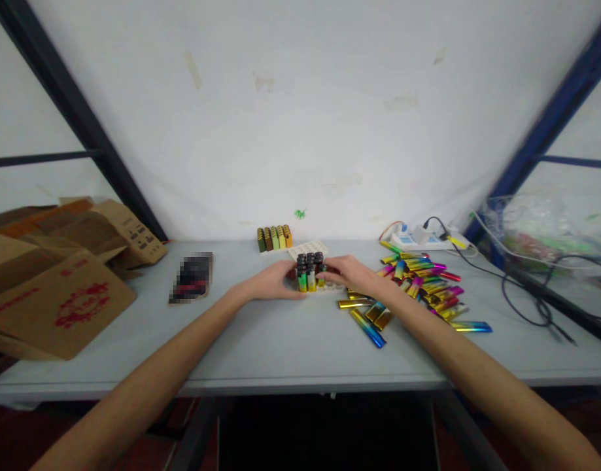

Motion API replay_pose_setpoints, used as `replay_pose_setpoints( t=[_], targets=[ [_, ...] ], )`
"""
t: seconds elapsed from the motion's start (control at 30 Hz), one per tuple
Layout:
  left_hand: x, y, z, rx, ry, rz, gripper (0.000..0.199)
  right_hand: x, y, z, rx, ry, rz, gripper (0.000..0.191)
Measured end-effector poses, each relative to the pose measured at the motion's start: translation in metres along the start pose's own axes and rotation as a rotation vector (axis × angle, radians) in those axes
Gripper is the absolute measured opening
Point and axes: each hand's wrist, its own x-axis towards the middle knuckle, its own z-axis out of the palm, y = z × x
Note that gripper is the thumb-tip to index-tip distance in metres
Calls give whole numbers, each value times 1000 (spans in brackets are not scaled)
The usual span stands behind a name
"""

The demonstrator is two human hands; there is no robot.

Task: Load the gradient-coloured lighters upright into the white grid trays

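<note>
Evidently, the black-topped pieces (308, 269) are held in a tight cluster between the two grips, directly right of the left grip (272, 281) and just left of the right grip's (352, 271) fingertips. Long axes are set upright; the white rack (333, 286) beneath is laid crosswise, its bare part extended from the cluster toward and under the right grip.

Left grip: curved round the cluster's left end, thumb laid along the front; how firmly it is clenched cannot be told. Right grip: fingertips brought to the cluster's right side; whether a piece is pinched there cannot be told, since that spot is partly hidden by the fingers.

Loose metallic pieces (428, 266) are strewn to the right of the right grip and under its forearm, far nearer to it than to the left. Axes there are mixed; one gold-to-blue piece (367, 328) is slanted away from the right grip, toward the tabletop's (261, 340) near edge. A second white rack (310, 248) is placed just beyond the cluster, and an upright bundle (274, 239) beyond the left grip.
</note>
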Motion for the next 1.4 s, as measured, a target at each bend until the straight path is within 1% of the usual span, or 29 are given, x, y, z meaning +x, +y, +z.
replay_pose_setpoints(
  t=[0.07, 0.13, 0.23, 0.33, 0.37, 0.4, 0.47, 0.5, 0.57, 0.63, 0.8, 0.87, 0.93, 1.03, 1.13, 1.2, 1.3, 1.4],
  targets=[
    [0, 0, 0, 24, -19, -1, 67, 1, -1, 0, -69, -31, 35, 44],
    [-1, 1, -1, 34, -38, -1, 64, 0, 0, -1, -83, -68, 74, 48],
    [-1, 3, -2, 41, -36, -9, 63, -4, 3, -8, 30, -89, 98, 50],
    [-1, 4, -3, 59, -32, -22, 61, -11, 7, -22, 158, -122, 134, 48],
    [-1, 4, -3, 68, -34, -26, 61, -13, 9, -27, 192, -173, 147, 46],
    [-1, 4, -3, 78, -36, -29, 60, -16, 11, -31, 226, -249, 153, 45],
    [-1, 5, -3, 92, -36, -30, 60, -19, 16, -38, 278, -407, 143, 44],
    [0, 5, -3, 96, -37, -31, 61, -21, 17, -39, 290, -462, 132, 44],
    [0, 5, -3, 99, -42, -32, 63, -22, 20, -39, 279, -500, 113, 45],
    [0, 5, -2, 105, -48, -34, 64, -22, 20, -37, 254, -490, 97, 43],
    [-1, 3, -2, 100, -34, -23, 60, -18, 18, -29, 262, -438, 28, 25],
    [-1, 2, -2, 88, -31, -20, 60, -17, 17, -28, 260, -415, 14, 23],
    [-1, 1, -1, 83, -33, -16, 61, -17, 16, -30, 296, -366, 23, 26],
    [-1, 1, -1, 74, -32, -12, 61, -17, 12, -34, 442, -282, 79, 34],
    [-1, 0, 0, 65, -30, -7, 61, -16, 7, -38, 649, -281, 141, 38],
    [-1, 1, 0, 55, -29, -7, 62, -15, 4, -41, 719, -267, 181, 39],
    [-1, 3, -1, 51, -31, -17, 63, -13, 1, -43, 637, -177, 223, 42],
    [0, 4, -1, 43, -36, -16, 62, -11, 0, -43, 524, -30, 280, 47]
  ],
)
